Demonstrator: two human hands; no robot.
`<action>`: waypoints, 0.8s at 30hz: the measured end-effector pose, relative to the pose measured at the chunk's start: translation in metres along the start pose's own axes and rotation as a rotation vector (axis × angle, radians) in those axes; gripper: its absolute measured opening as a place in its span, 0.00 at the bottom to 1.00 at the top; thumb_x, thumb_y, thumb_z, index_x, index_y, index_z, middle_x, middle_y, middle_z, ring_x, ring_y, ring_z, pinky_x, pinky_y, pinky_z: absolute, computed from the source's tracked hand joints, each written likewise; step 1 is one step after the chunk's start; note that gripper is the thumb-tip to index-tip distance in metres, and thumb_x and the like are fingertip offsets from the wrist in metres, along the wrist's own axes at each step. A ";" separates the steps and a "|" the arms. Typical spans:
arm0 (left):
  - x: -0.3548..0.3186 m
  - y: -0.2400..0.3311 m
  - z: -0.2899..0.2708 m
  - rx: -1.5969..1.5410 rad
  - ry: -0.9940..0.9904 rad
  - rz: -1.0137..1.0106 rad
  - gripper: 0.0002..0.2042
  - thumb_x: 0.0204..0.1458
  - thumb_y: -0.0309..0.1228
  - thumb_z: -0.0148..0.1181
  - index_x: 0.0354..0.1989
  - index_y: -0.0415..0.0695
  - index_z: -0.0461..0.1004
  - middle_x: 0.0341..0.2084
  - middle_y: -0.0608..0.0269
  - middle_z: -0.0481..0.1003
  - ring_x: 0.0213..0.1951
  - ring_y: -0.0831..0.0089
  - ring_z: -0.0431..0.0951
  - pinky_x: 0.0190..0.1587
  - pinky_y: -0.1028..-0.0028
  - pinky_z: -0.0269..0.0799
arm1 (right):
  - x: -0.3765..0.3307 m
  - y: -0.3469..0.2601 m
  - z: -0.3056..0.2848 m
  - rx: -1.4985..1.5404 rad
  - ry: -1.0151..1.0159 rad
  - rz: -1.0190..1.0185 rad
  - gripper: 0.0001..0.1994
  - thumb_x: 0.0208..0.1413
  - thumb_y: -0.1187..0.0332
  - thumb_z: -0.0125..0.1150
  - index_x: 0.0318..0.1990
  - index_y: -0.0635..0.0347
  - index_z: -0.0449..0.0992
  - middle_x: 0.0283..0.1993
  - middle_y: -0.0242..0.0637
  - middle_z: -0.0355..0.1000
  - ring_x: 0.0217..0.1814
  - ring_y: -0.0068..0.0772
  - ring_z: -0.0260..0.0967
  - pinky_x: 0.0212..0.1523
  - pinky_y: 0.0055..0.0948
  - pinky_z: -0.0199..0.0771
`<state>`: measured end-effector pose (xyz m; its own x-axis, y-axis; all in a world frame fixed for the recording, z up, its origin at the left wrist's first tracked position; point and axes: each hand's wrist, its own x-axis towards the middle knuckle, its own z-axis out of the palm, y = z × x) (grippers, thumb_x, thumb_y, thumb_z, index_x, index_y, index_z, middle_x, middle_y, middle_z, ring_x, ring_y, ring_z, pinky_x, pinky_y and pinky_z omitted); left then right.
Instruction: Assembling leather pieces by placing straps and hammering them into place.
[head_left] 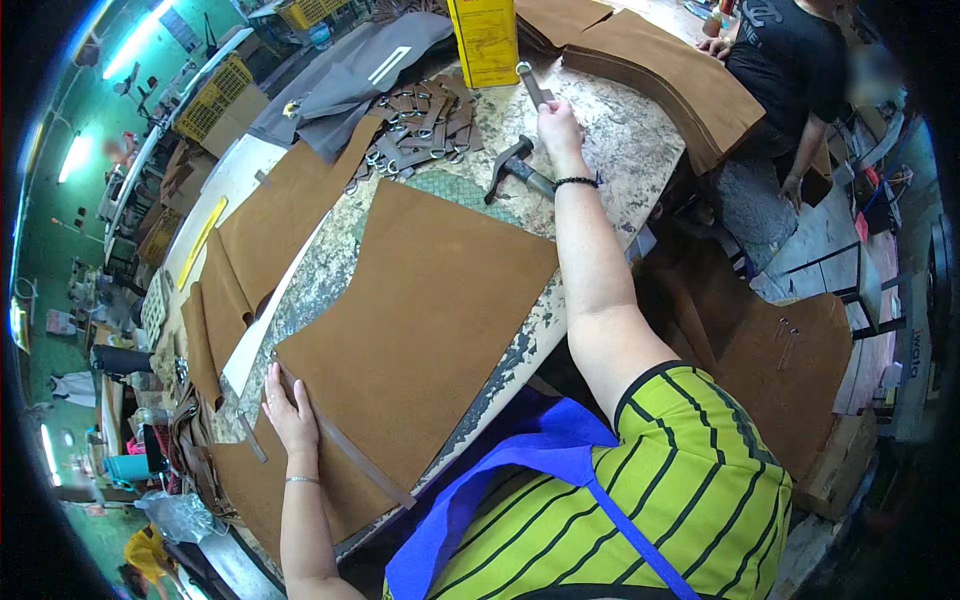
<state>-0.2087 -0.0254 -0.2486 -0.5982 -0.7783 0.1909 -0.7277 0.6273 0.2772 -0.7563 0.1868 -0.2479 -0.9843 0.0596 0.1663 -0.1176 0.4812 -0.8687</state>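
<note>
Evidently, the worktop [635,165] carries a brown leather sheet [430,290], probably soft and floppy, best held by its edges; the left hand [292,412] lies flat at one edge, the right hand [561,127] grasping a light-looking ringed strap [532,88] by its plain end.

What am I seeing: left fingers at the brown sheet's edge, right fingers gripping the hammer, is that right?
Not quite: the head view shows the right fingers gripping a strap; the hammer lies on the table. The left fingers are at the edge of the brown sheet.
</note>
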 end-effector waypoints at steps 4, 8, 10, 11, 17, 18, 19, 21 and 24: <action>0.002 0.008 -0.004 0.001 -0.016 -0.016 0.25 0.58 0.44 0.44 0.63 0.49 0.56 0.62 0.60 0.57 0.65 0.61 0.52 0.63 0.47 0.42 | -0.009 -0.015 0.042 0.745 -0.069 -0.266 0.10 0.58 0.67 0.53 0.42 0.65 0.71 0.36 0.40 0.75 0.36 0.30 0.72 0.40 0.28 0.71; -0.002 0.007 -0.008 -0.006 -0.003 -0.036 0.25 0.58 0.43 0.44 0.63 0.48 0.56 0.62 0.60 0.57 0.65 0.61 0.52 0.63 0.47 0.42 | -0.099 -0.073 0.015 1.535 -0.675 0.142 0.07 0.59 0.70 0.51 0.44 0.55 0.69 0.37 0.36 0.75 0.37 0.25 0.72 0.37 0.26 0.73; -0.001 0.012 -0.008 -0.038 -0.009 -0.012 0.25 0.57 0.42 0.45 0.63 0.48 0.56 0.62 0.60 0.57 0.65 0.62 0.52 0.63 0.48 0.41 | -0.113 -0.073 0.014 1.579 -0.826 0.262 0.08 0.58 0.70 0.52 0.44 0.54 0.69 0.37 0.34 0.75 0.37 0.25 0.72 0.38 0.27 0.73; 0.000 0.011 -0.007 -0.042 -0.021 -0.006 0.26 0.57 0.42 0.46 0.63 0.47 0.56 0.63 0.60 0.57 0.66 0.62 0.51 0.63 0.49 0.41 | -0.115 -0.073 0.014 1.607 -0.969 0.387 0.08 0.57 0.69 0.54 0.44 0.53 0.70 0.37 0.33 0.74 0.37 0.24 0.72 0.39 0.28 0.73; -0.007 0.008 -0.008 -0.161 0.181 0.016 0.25 0.56 0.39 0.49 0.62 0.46 0.56 0.62 0.53 0.56 0.65 0.61 0.53 0.64 0.54 0.43 | -0.126 -0.080 0.017 1.494 -1.198 0.257 0.08 0.56 0.68 0.57 0.42 0.52 0.71 0.35 0.30 0.74 0.36 0.23 0.71 0.38 0.28 0.71; -0.007 0.009 -0.008 -0.147 0.187 0.007 0.25 0.56 0.39 0.49 0.62 0.46 0.56 0.62 0.53 0.56 0.65 0.61 0.53 0.64 0.54 0.43 | -0.130 -0.079 0.021 1.447 -1.224 0.247 0.08 0.55 0.67 0.58 0.42 0.52 0.71 0.35 0.30 0.74 0.36 0.23 0.71 0.38 0.27 0.71; 0.004 0.025 -0.014 -0.320 0.242 0.051 0.23 0.56 0.36 0.50 0.59 0.44 0.60 0.58 0.52 0.60 0.62 0.61 0.57 0.62 0.57 0.47 | -0.134 -0.079 0.026 1.416 -1.273 0.213 0.08 0.55 0.65 0.59 0.42 0.52 0.71 0.34 0.30 0.74 0.36 0.22 0.71 0.39 0.26 0.71; 0.024 0.068 -0.031 -0.460 0.242 0.133 0.16 0.53 0.33 0.54 0.50 0.42 0.68 0.49 0.53 0.69 0.54 0.61 0.65 0.58 0.64 0.55 | -0.150 -0.081 0.029 1.382 -1.357 0.201 0.08 0.56 0.64 0.59 0.41 0.52 0.71 0.34 0.30 0.74 0.36 0.22 0.71 0.39 0.26 0.71; 0.057 0.147 -0.050 -0.533 0.216 0.324 0.09 0.49 0.30 0.60 0.35 0.38 0.75 0.35 0.58 0.76 0.43 0.62 0.73 0.50 0.67 0.63 | -0.166 -0.089 0.025 1.311 -1.524 0.124 0.07 0.56 0.64 0.58 0.40 0.52 0.71 0.36 0.31 0.74 0.36 0.20 0.71 0.40 0.23 0.72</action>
<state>-0.3331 0.0210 -0.1500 -0.6375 -0.5753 0.5124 -0.2235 0.7746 0.5916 -0.5852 0.1125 -0.2097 -0.1948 -0.9493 0.2467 0.6332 -0.3138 -0.7075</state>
